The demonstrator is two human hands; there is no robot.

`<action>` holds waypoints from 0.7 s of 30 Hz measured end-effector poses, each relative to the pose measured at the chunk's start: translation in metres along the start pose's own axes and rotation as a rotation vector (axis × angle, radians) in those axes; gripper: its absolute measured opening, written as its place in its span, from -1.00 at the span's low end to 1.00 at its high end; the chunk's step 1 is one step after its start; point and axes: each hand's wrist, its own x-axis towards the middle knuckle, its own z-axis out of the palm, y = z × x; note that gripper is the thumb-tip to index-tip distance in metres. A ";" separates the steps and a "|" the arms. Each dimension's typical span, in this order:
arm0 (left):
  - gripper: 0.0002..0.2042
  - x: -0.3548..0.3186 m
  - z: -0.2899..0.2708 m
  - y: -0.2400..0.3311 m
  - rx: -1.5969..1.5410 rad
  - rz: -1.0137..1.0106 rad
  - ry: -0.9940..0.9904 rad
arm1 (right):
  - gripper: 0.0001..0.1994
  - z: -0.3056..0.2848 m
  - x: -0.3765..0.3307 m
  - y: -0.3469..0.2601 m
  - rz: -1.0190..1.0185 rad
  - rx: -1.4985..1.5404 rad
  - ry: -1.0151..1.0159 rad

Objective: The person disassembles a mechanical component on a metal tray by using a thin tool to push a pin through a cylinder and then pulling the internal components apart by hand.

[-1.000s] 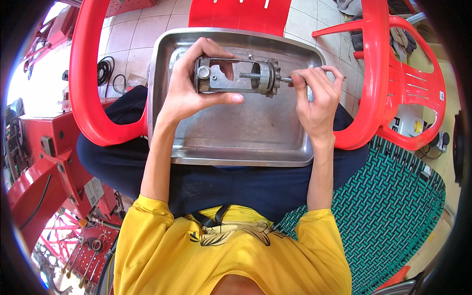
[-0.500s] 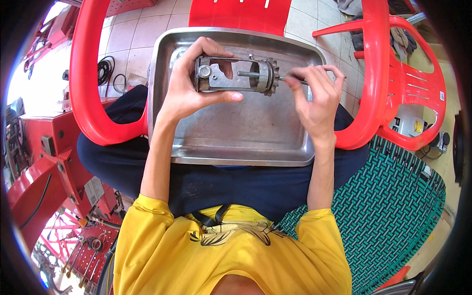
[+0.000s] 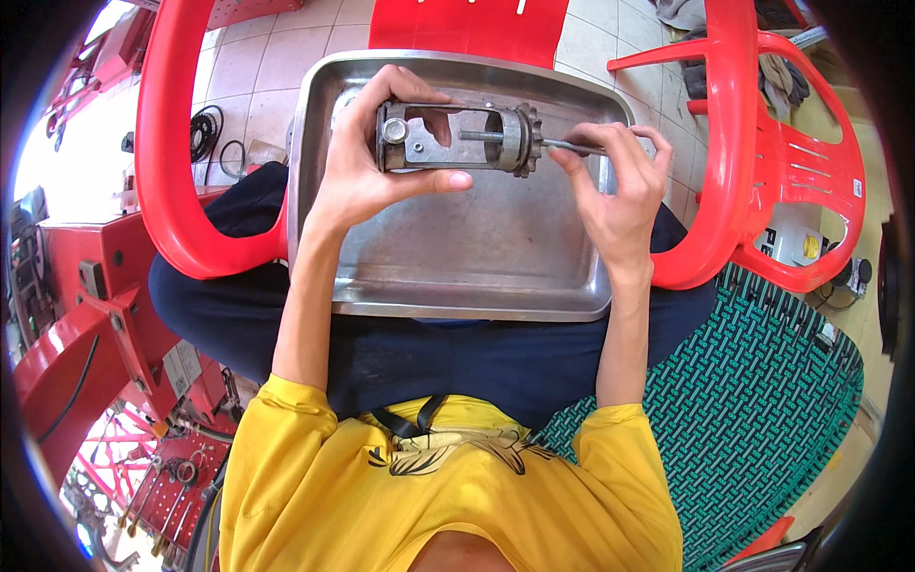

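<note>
Crosswise, left fingers (image 3: 400, 82) and thumb (image 3: 448, 180) bracket the metal cage (image 3: 481, 136).

Bright light (image 3: 95, 143) glares left of a pale tiled floor (image 3: 286, 62); to its right stand a red plastic chair (image 3: 777, 170) and green woven seat (image 3: 753, 410).

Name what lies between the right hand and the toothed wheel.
In the head view, a thin metal rod bridges the stretch between the right hand and the toothed wheel.
</note>
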 end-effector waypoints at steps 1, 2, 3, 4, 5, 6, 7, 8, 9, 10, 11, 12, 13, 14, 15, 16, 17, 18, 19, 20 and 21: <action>-0.40 0.000 0.000 0.000 -0.015 0.011 0.004 | -0.81 0.000 -0.001 0.002 -0.018 -0.028 -0.006; -0.41 0.000 0.001 -0.001 -0.029 0.022 0.007 | -0.81 0.000 -0.002 0.005 -0.036 -0.056 -0.011; -0.41 0.000 0.001 -0.001 -0.044 0.033 0.011 | -0.81 0.001 -0.003 0.007 -0.030 -0.056 -0.013; -0.41 0.000 0.002 0.000 -0.046 0.035 0.008 | -0.81 0.003 -0.005 0.010 -0.023 -0.056 -0.016; -0.42 0.001 0.002 0.001 -0.047 0.036 0.005 | -0.81 0.003 -0.006 0.010 -0.015 -0.056 -0.019; -0.42 0.001 0.002 0.002 -0.049 0.038 0.002 | -0.81 0.002 -0.005 0.009 -0.008 -0.042 -0.004; -0.42 0.001 0.002 0.001 -0.038 0.027 0.000 | -0.81 0.000 -0.002 0.004 -0.002 -0.025 0.012; -0.42 0.001 0.001 0.001 -0.028 0.017 -0.003 | -0.81 -0.001 0.000 0.002 0.003 -0.008 0.028; -0.42 0.000 0.000 0.000 -0.017 0.006 -0.006 | -0.80 -0.001 0.000 0.003 0.000 -0.030 0.015; -0.42 0.000 0.000 -0.001 -0.029 0.027 -0.008 | -0.80 -0.001 -0.001 0.004 -0.005 -0.053 0.001; -0.42 0.000 0.001 -0.002 -0.041 0.047 -0.011 | -0.79 -0.002 -0.001 0.005 -0.009 -0.077 -0.012; -0.42 0.000 0.002 -0.002 -0.053 0.067 -0.013 | -0.79 -0.001 -0.002 0.006 0.002 -0.060 -0.014; -0.42 0.000 0.002 -0.001 -0.055 0.055 -0.011 | -0.80 0.000 -0.003 0.007 0.015 -0.045 -0.016; -0.42 0.000 0.003 0.001 -0.057 0.042 -0.009 | -0.80 0.001 -0.004 0.008 0.028 -0.030 -0.019; -0.42 0.000 0.004 0.002 -0.058 0.029 -0.007 | -0.80 0.000 -0.002 0.006 0.012 -0.019 -0.007; -0.42 0.000 0.003 0.002 -0.039 0.028 -0.009 | -0.80 -0.002 0.001 0.002 -0.006 -0.006 0.004; -0.42 0.001 0.001 0.001 -0.019 0.027 -0.012 | -0.80 -0.002 0.002 0.000 -0.023 0.008 0.015; -0.42 0.000 0.000 0.001 0.000 0.026 -0.014 | -0.80 -0.002 0.001 0.001 -0.032 -0.013 0.002; -0.42 0.001 0.001 0.001 -0.021 0.033 -0.015 | -0.80 -0.002 0.000 0.003 -0.041 -0.037 -0.010; -0.42 0.000 0.002 0.000 -0.042 0.040 -0.015 | -0.79 -0.002 -0.001 0.005 -0.051 -0.061 -0.023; -0.43 0.000 0.003 0.000 -0.064 0.047 -0.016 | -0.80 -0.001 -0.002 0.007 -0.034 -0.053 -0.030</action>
